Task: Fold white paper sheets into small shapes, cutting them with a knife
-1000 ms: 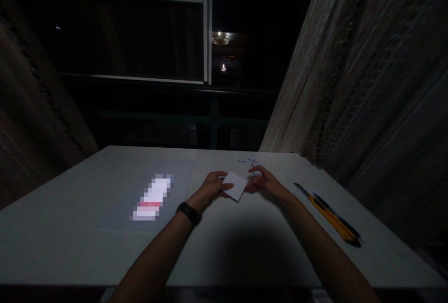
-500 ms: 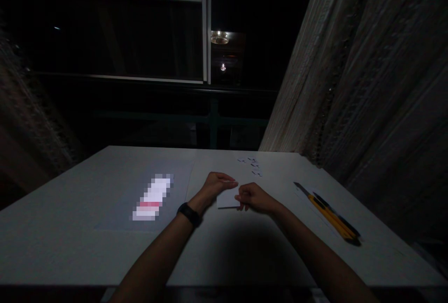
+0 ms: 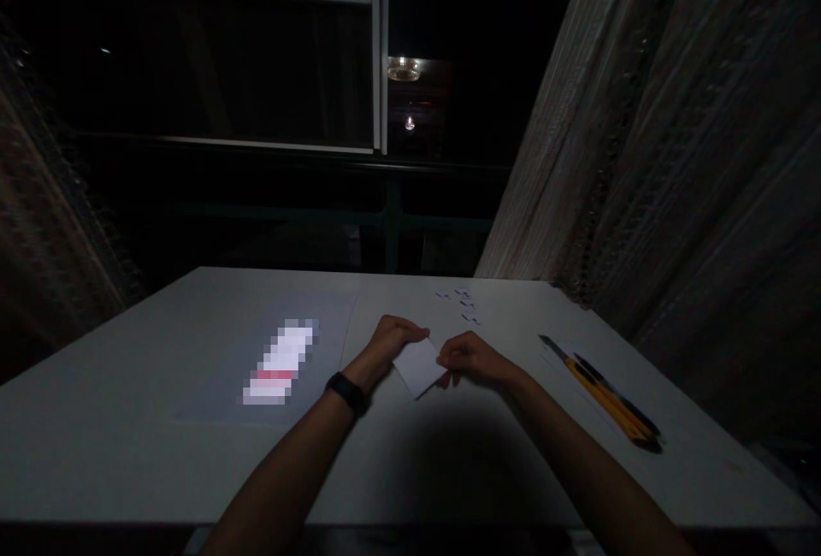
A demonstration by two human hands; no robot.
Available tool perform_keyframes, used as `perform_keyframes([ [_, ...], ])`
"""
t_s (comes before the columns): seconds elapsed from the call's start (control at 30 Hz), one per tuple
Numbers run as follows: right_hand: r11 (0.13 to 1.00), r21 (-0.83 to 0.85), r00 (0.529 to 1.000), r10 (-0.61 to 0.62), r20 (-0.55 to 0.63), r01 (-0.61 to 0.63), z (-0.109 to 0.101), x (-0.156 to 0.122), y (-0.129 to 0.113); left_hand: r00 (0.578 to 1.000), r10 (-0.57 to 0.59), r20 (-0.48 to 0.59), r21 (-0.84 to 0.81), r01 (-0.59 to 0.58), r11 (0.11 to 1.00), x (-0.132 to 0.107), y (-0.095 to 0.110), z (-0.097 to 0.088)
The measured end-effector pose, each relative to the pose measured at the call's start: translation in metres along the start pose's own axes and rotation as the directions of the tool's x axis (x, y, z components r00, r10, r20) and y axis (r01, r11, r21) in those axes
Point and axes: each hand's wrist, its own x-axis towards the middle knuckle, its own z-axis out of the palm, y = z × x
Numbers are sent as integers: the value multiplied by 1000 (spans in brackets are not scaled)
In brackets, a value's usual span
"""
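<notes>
Gripping white paper square [image 3: 420, 366] with left hand [image 3: 392, 340] and right hand [image 3: 473, 359]; pixelated bright patch [image 3: 280, 359] is reading illegible.

- I've turned the white paper [image 3: 416, 370] from square-on, half a second ago, so one corner points near.
- My right hand [image 3: 471, 357] has come nearer since a second ago, uncovering the small scraps [image 3: 468, 305].
</notes>
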Motion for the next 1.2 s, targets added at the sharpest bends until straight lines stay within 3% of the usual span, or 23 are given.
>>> perform_keyframes([
  [0.17,987,158,998,-20,-64,30,-3,2,-2,995,4,-103,-97,-14,995,2,3,-2],
  [0.4,978,205,994,-17,-111,39,-11,-3,-4,970,23,-243,-188,-70,980,8,2,-14],
  [0.57,972,205,947,-42,-317,111,-9,2,0,944,53,-325,-225,-131,965,7,0,-11],
  [0.7,978,182,897,-13,-441,104,2,12,10,959,87,-270,-225,-151,963,2,-4,7],
  [0.9,942,254,763,-3,-646,219,-1,14,13,994,68,-84,-282,-89,955,-1,-11,17],
  [1.2,864,374,763,-18,-646,337,-7,8,8,997,72,-10,-258,-72,963,-1,-12,19],
])
